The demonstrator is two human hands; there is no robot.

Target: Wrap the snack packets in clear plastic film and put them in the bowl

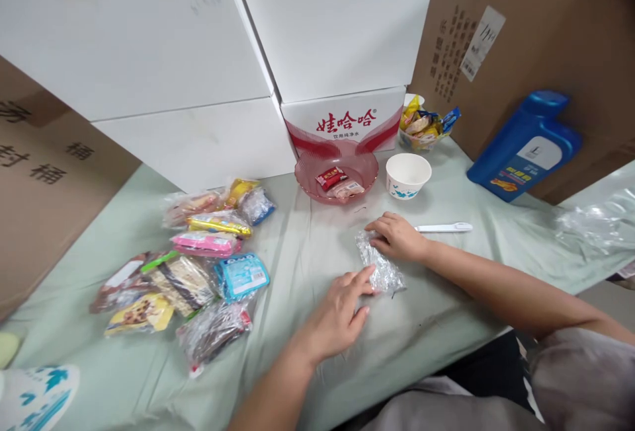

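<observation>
A crinkled clear plastic wrapper (385,275) lies on the green cloth in front of me. My left hand (341,309) is at its lower left, fingers spread, with fingertips touching the wrapper's edge. Over the upper end rests my right hand (398,236), its fingers slightly bent and apart, pressing on the plastic. What is under the right fingers is hidden. A white plastic handle-like tool (449,227) lies just beyond the right hand. Behind the hands stand a white paper bowl (407,176) with a blue leaf print and a pink translucent bowl (306,183) holding two small packets (331,178).
Several wrapped snacks (183,279) are spread on the left. A blue bottle (526,147) leans at the right before a cardboard box (520,28). A bowl of snack packets (421,125) stands at the back. White boxes (188,34) form a wall behind.
</observation>
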